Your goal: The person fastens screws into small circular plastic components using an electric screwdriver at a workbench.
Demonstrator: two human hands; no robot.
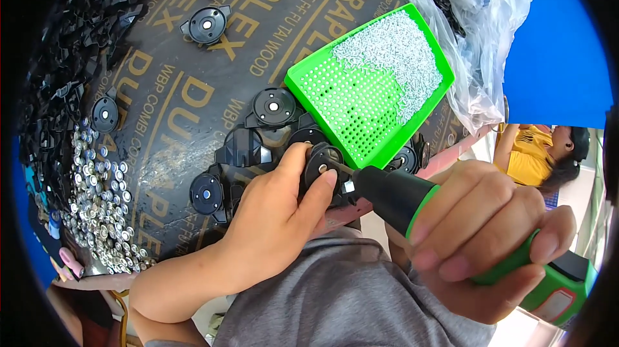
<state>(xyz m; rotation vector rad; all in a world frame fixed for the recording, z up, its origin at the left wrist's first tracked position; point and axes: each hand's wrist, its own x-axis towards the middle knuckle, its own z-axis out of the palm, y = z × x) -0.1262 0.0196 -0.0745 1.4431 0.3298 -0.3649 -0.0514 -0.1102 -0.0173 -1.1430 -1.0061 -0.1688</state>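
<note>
Near the front edge of the table, my left hand [267,208] pinches a round black plastic part [318,164] between thumb and fingers. A pale metal spot shows at the part's centre. My right hand [480,237] is wrapped round a green and black power screwdriver [393,193]. Its narrow tip meets the side of the held part beside my left thumb; the exact contact point is too small to make out. More round black parts [273,107] stand just beyond my left hand, and another black part [206,193] lies to its left.
A green perforated tray [313,79] holds a heap of small silvery screws [412,50]. Small metal discs [103,198] are piled at the left, below a heap of black plastic pieces [71,57]. A clear plastic bag [487,31] lies far right. Another person [532,153] sits at the right.
</note>
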